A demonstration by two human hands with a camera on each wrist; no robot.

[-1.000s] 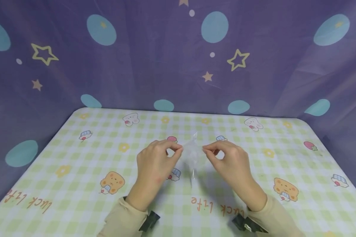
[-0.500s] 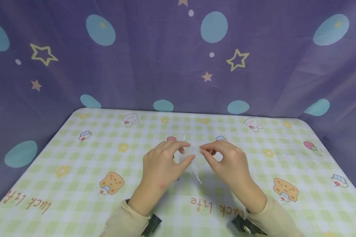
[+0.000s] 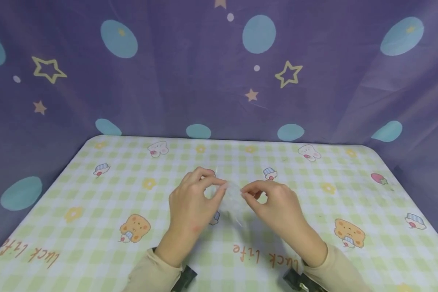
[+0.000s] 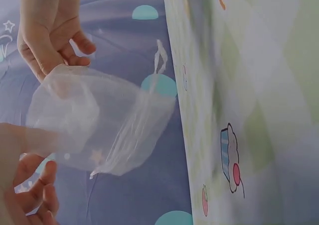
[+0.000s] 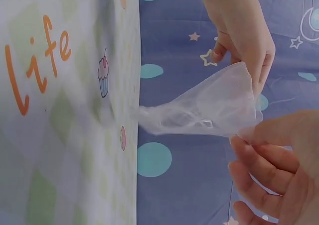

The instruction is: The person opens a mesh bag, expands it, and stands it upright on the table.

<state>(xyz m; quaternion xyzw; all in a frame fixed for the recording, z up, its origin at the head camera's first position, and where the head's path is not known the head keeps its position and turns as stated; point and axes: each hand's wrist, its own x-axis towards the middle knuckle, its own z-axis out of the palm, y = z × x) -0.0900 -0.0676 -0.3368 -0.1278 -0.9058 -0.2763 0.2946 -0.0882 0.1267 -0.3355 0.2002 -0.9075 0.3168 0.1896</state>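
Note:
A thin, see-through white bag (image 3: 233,198) hangs upright above the table between my hands. At its rim my left hand (image 3: 191,205) pinches it with thumb and index finger. From the other side, my right hand (image 3: 279,205) pinches the rim too. The left wrist view shows the bag (image 4: 112,118) spread somewhat wide, with a crumpled strip and a loose white loop toward its lower end. In the right wrist view the bag (image 5: 209,103) narrows downward to a bunched end near the tabletop.
A table (image 3: 306,227) wears a green-and-white checked cloth printed with cakes, bears and flowers. Behind it hangs a purple curtain (image 3: 190,77) with stars and blue ovals. Dark straps (image 3: 186,280) show under the beige sleeves (image 3: 153,271).
My left thumb and index finger were pinching, parted at the bag's rim, and now pinch again slightly further left. The right hand keeps its pinch and has shifted a little left.

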